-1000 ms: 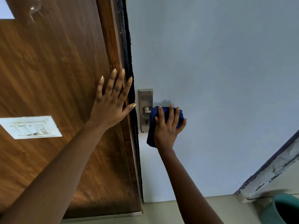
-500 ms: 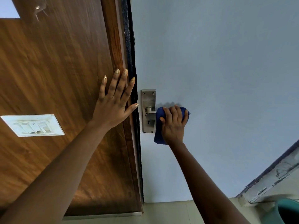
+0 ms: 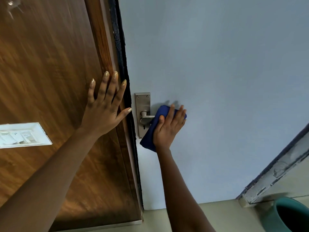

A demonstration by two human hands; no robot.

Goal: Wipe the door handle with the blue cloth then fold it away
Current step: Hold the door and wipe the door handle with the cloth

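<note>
A white switch plate (image 3: pixel 23 134) is mounted on the wood-grain panel (image 3: pixel 46 67) at the far left of the view. The panel's surface is glossy and shows a light reflection near the top left corner.

The left hand (image 3: pixel 104 108) lies flat against the wood-grain panel, just left of the dark gap at the door edge. Its fingers are spread apart and extended, palm to the surface, and it grips nothing. The thumb tip reaches toward the gap, near the metal backplate (image 3: pixel 143 106) but apart from it. The left forearm runs down to the lower left corner of the view.

The backplate is fixed upright on the pale blue door (image 3: pixel 225 81), just beside the door's left edge. Two screws show at its top. The door handle (image 3: pixel 146 116) projects from the middle of the plate; only its round base and a short section of the lever are visible. A keyhole sits below the lever.

The blue cloth (image 3: pixel 154 131) covers the rest of the lever. It hangs at a tilt, with its lower corner overlapping the bottom right of the backplate and its upper edge showing above the fingers.

The right hand (image 3: pixel 168 129) presses the blue cloth against the handle. The fingers lie close together over the cloth and the thumb rests on its near face. Whether the fingers wrap fully around the lever beneath cannot be told.

At the lower right, a worn frame edge (image 3: pixel 274 173) runs diagonally, and the rim of a green bin (image 3: pixel 291 215) shows on the floor (image 3: pixel 155 220).
</note>
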